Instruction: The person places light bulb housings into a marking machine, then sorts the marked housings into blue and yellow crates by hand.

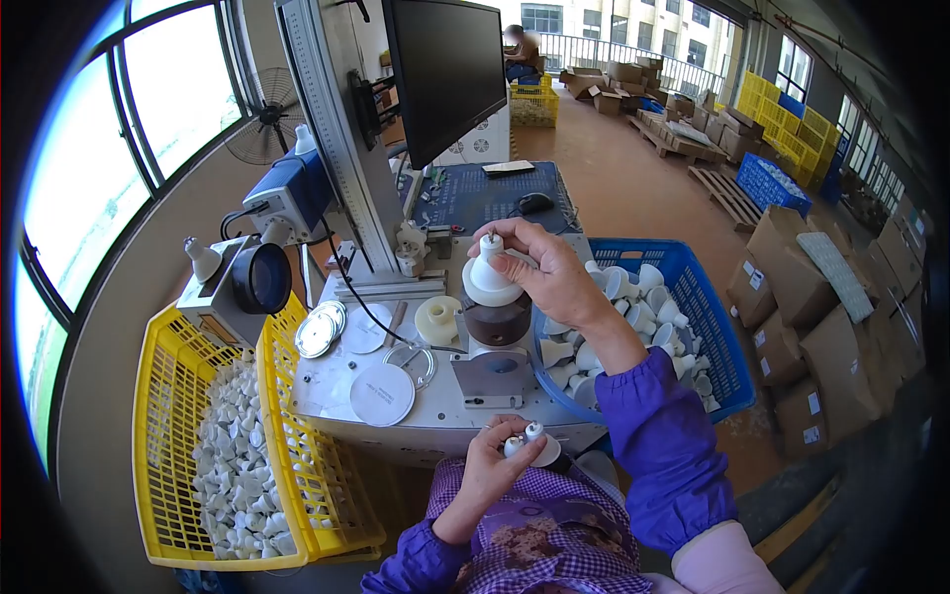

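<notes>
My right hand (556, 275) is closed around the neck of a white bulb housing (490, 281), its narrow tip pointing up. The wide end of this housing rests on or just over a dark round fixture (498, 323) on the machine's table. Lower down, close to my lap, my left hand (485, 467) is closed on white bulb housings (534, 432); two narrow ends show between the fingers. Beside the fixture, a blue basket (714, 327) and a round blue tub hold many loose white housings (643, 312).
A yellow crate (158, 396) full of small white housings stands at left. On the machine table (327, 394) lie metal discs (382, 395) and a cream plastic spool (436, 320). A lens head (261, 279) juts out at left below a monitor (450, 79). A person (522, 54) sits far back.
</notes>
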### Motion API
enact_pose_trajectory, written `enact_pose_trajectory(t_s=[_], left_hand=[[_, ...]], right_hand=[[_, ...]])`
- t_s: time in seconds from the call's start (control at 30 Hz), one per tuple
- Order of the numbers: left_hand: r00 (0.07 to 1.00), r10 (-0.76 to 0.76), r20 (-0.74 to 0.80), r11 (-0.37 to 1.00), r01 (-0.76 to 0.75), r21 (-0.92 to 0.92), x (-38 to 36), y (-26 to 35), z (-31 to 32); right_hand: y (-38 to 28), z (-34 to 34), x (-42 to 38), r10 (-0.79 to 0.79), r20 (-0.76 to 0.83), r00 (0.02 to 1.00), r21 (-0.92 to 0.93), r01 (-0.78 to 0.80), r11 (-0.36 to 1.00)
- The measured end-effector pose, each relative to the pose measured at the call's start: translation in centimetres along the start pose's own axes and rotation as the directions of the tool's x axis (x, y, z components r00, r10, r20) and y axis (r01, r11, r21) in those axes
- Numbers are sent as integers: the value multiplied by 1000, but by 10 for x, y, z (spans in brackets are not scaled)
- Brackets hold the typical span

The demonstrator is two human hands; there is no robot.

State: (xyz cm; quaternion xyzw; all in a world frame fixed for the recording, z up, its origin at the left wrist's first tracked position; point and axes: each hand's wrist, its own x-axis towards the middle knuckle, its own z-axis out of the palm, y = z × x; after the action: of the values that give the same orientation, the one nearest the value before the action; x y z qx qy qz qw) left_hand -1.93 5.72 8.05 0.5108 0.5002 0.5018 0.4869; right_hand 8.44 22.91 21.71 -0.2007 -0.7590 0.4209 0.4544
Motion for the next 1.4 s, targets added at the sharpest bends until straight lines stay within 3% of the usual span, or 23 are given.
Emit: enact_pose_trajectory(t_s=[0.1, 0.17, 0.23, 0.3, 0.4, 0.47, 0.5, 0.57, 0.63, 0.73, 1.13, 1.2, 1.4], left_hand=[[999, -9, 33, 1000, 8, 29, -3, -7, 7], [998, -25, 61, 1000, 24, 14, -7, -14, 10], [996, -36, 85, 999, 37, -12, -11, -22, 12], [995, -63, 82, 998, 60, 33, -15, -31, 10], [992, -83, 94, 995, 87, -38, -20, -43, 12], [989, -111, 101, 992, 115, -41, -21, -42, 14], [987, -114, 113, 992, 120, -46, -21, -43, 15], [986, -113, 119, 988, 124, -87, -23, -45, 17], [977, -169, 129, 975, 185, -124, -24, -35, 18], [963, -234, 136, 951, 256, -176, -26, -31, 18], [950, -269, 157, 925, 300, -231, -35, -32, 19], [947, -279, 156, 923, 310, -228, -36, -32, 18], [960, -230, 159, 926, 266, -267, -38, -35, 19]], right_hand=[[-2, -2, -5, 26, -36, 999, -97, -30, 995], [-13, -7, -15, -154, -142, 978, -294, 107, 950], [-14, -37, -29, -126, -183, 975, -333, 59, 941], [-15, -73, -51, 4, -317, 948, -202, -72, 977], [-12, -119, -95, 98, -439, 893, -268, -234, 935], [-25, -128, -123, 350, -428, 833, -405, -523, 750], [-25, -131, -136, 354, -436, 828, -408, -532, 742], [-20, -131, -160, 228, -246, 942, -744, -334, 579], [-23, -127, -174, 278, -291, 916, -701, -402, 590], [-19, -128, -188, 276, -333, 902, -770, -429, 472], [-1, -128, -189, 394, -244, 886, -820, -405, 404], [2, -127, -192, 349, -200, 916, -891, -318, 325], [-8, -117, -184, 342, -267, 901, -821, -398, 409]])
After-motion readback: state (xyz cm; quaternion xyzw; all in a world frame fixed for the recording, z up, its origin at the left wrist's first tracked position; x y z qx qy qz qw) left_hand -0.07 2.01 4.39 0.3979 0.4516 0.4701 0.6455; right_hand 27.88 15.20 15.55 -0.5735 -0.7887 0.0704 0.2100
